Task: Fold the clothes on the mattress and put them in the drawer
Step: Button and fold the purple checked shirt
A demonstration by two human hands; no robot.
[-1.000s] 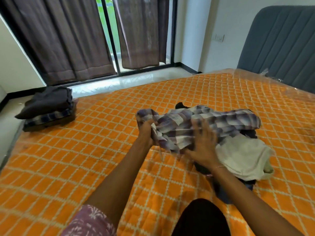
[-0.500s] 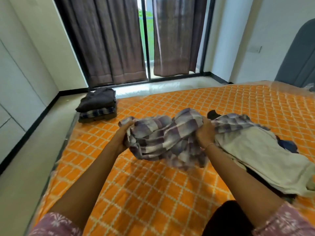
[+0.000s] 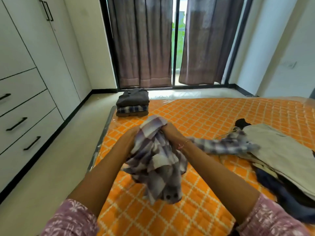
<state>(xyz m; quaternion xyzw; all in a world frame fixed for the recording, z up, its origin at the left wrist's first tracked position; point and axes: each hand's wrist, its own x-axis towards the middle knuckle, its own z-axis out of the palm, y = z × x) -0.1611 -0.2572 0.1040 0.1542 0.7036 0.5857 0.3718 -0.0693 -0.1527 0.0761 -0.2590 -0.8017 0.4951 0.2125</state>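
Gripping the plaid shirt [image 3: 154,160] with both hands, I have it lifted in a bunch above the orange mattress [image 3: 196,116]: my left hand [image 3: 131,137] and right hand [image 3: 172,133] sit close together, fingers curled into the cloth near its top, and the rest hangs down between my forearms. Half a second ago the hands were farther apart and the shirt was spread wide and low over the mattress; now it is gathered and raised, with one sleeve trailing right toward the unfolded heap [image 3: 281,155]. That heap lies on the mattress to the right of the shirt; a pale garment is on top, with dark blue and black cloth under it, and I cannot count the pieces. Beyond the shirt, at the mattress's far left corner, one folded stack [image 3: 133,103] holds three garments that I can make out: dark grey on top, blue plaid in the middle, brown at the bottom. Left of the mattress, across the floor, a white wardrobe [image 3: 42,65] shows three drawers [image 3: 25,120], each with one black handle. Behind the mattress hang two dark curtains [image 3: 141,45] over the glass door.
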